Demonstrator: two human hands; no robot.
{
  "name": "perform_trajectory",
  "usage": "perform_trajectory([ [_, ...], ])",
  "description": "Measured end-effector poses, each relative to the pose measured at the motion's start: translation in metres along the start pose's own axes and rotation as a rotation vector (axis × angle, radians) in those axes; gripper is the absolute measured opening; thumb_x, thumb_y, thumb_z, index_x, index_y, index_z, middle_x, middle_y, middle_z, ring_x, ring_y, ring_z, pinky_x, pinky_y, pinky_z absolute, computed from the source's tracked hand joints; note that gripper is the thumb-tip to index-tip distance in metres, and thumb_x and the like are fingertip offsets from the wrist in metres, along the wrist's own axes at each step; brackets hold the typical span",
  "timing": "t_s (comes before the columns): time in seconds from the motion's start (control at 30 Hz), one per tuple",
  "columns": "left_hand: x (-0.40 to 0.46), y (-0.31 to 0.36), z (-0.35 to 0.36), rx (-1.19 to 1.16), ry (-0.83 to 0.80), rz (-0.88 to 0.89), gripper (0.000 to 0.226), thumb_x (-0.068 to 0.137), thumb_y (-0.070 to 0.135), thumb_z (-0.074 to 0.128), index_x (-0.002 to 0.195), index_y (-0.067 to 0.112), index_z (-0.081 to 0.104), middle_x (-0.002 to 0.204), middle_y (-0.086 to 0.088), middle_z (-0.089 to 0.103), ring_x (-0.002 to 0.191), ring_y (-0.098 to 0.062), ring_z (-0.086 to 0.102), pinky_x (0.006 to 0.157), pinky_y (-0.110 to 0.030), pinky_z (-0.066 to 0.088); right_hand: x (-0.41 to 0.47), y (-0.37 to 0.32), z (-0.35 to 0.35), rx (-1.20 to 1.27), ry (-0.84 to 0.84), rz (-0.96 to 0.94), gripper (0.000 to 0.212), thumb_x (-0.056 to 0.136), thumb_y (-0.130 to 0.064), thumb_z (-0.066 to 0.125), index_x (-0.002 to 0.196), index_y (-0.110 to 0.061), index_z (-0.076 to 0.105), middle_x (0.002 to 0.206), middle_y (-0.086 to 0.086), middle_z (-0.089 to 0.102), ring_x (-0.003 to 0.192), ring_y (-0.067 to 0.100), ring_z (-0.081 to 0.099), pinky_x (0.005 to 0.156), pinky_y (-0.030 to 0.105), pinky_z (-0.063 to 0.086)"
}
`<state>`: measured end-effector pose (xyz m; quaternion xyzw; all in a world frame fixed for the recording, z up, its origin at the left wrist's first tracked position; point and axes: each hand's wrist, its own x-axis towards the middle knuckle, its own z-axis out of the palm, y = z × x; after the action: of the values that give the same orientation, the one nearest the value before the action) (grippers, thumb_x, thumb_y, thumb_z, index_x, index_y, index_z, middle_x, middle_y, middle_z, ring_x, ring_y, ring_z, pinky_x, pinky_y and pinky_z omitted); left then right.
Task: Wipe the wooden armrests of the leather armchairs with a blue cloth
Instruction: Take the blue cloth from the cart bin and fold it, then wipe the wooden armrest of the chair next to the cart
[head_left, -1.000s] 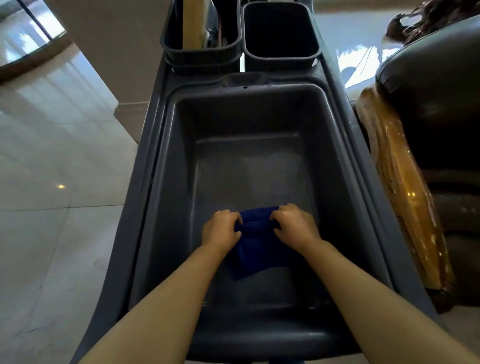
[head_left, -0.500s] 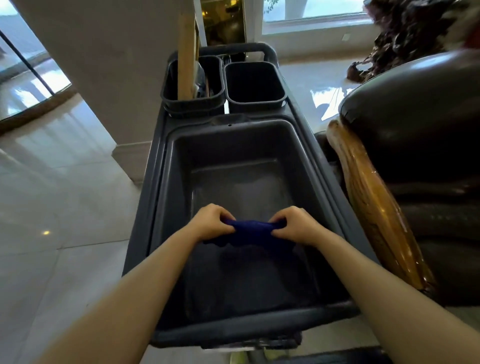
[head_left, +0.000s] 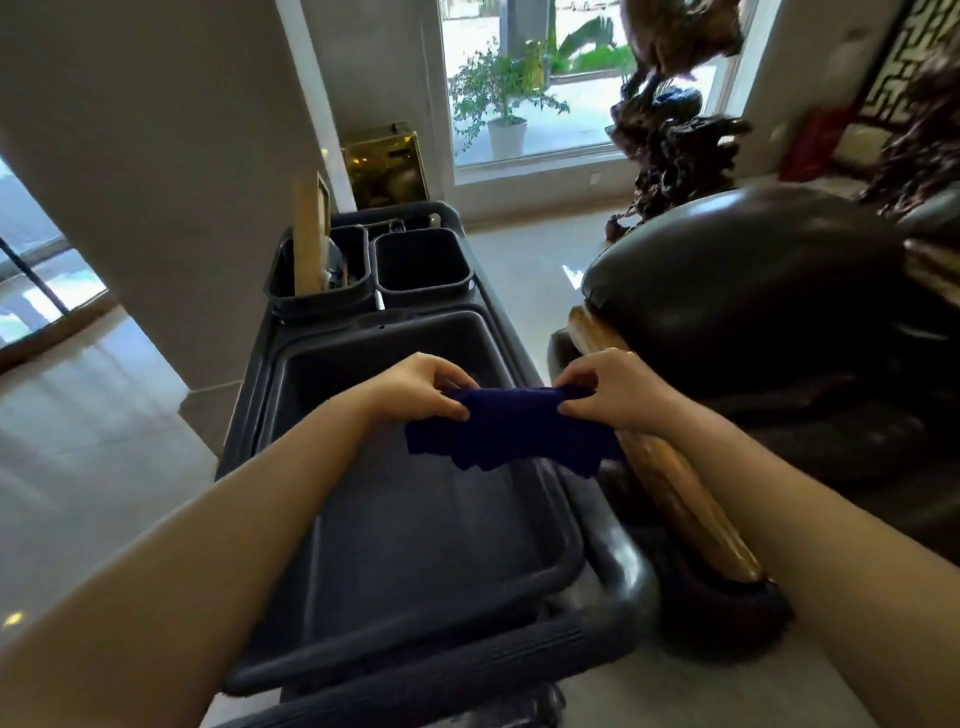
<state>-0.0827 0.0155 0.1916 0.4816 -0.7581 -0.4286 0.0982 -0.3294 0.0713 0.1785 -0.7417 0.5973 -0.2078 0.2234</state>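
Blue cloth (head_left: 511, 434); grey cart (head_left: 618, 577); golden-brown armrest (head_left: 691, 499).

Both bare forearms reach forward, raised. The left hand (head_left: 415, 387) and right hand (head_left: 610, 392) each pinch an end of the blue cloth (head_left: 511, 434), fingers curled, knuckles up.

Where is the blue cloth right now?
The blue cloth hangs centre frame, pinched between left hand and right hand, above the cart tub, beside the wooden armrest.
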Motion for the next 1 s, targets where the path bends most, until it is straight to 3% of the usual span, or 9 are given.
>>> perform_trajectory([
  [0.13,0.014,0.061,0.04,0.001,0.011,0.032,0.029,0.075,0.0,0.069,0.101,0.012,0.067,0.096,-0.011,0.069,0.086,-0.018,0.063,0.083,-0.032,0.052,-0.042,0.041,-0.048,0.018,0.037,0.015,0.021,0.076,-0.016,0.068,0.097,-0.02,0.071,0.08,-0.011,0.065,0.077,0.006,0.062,0.067,0.013,0.045],
  [0.3,0.036,0.127,0.137,0.021,0.005,0.033,0.022,0.077,0.011,0.067,0.092,0.027,0.067,0.092,0.002,0.07,0.086,-0.013,0.066,0.076,-0.026,0.053,-0.113,0.124,-0.098,0.058,0.026,0.054,0.017,0.076,-0.019,0.07,0.087,-0.032,0.067,0.078,-0.017,0.064,0.075,0.0,0.062,0.06,0.011,0.042],
  [0.43,0.06,0.17,0.222,0.001,0.007,0.017,0.022,0.077,0.011,0.067,0.095,0.024,0.066,0.091,0.003,0.068,0.086,-0.011,0.065,0.072,-0.023,0.053,-0.167,0.198,-0.125,0.047,0.023,0.118,0.025,0.075,-0.025,0.07,0.073,-0.047,0.058,0.076,-0.019,0.064,0.074,-0.012,0.059,0.056,0.009,0.042],
  [0.53,0.076,0.191,0.268,0.007,0.009,0.015,0.022,0.077,0.01,0.067,0.094,0.024,0.065,0.089,0.004,0.067,0.084,-0.012,0.064,0.07,-0.022,0.053,-0.191,0.244,-0.132,0.062,0.01,0.181,0.027,0.075,-0.026,0.07,0.072,-0.05,0.056,0.077,-0.018,0.064,0.073,-0.009,0.061,0.055,0.011,0.044],
  [0.7,0.109,0.194,0.323,0.065,0.045,-0.023,0.027,0.076,0.009,0.067,0.1,0.021,0.067,0.089,0.003,0.065,0.087,-0.015,0.062,0.081,-0.03,0.052,-0.199,0.305,-0.125,0.097,-0.041,0.228,0.028,0.075,-0.025,0.069,0.073,-0.049,0.055,0.08,-0.019,0.062,0.074,-0.005,0.06,0.055,0.011,0.043],
  [0.87,0.162,0.166,0.371,0.06,0.033,-0.066,0.028,0.076,0.006,0.063,0.1,0.02,0.065,0.087,0.006,0.062,0.079,-0.008,0.059,0.066,-0.018,0.05,-0.182,0.369,-0.095,0.164,-0.088,0.271,0.029,0.077,-0.02,0.068,0.078,-0.045,0.055,0.08,-0.017,0.063,0.075,-0.002,0.061,0.056,0.013,0.046],
  [1.0,0.207,0.135,0.406,0.028,0.024,-0.146,0.026,0.075,0.005,0.063,0.097,0.019,0.065,0.087,0.005,0.062,0.081,-0.011,0.061,0.068,-0.023,0.052,-0.16,0.424,-0.062,0.198,-0.132,0.288,0.029,0.078,-0.015,0.068,0.085,-0.041,0.056,0.081,-0.016,0.061,0.077,-0.002,0.06,0.062,0.013,0.046],
])
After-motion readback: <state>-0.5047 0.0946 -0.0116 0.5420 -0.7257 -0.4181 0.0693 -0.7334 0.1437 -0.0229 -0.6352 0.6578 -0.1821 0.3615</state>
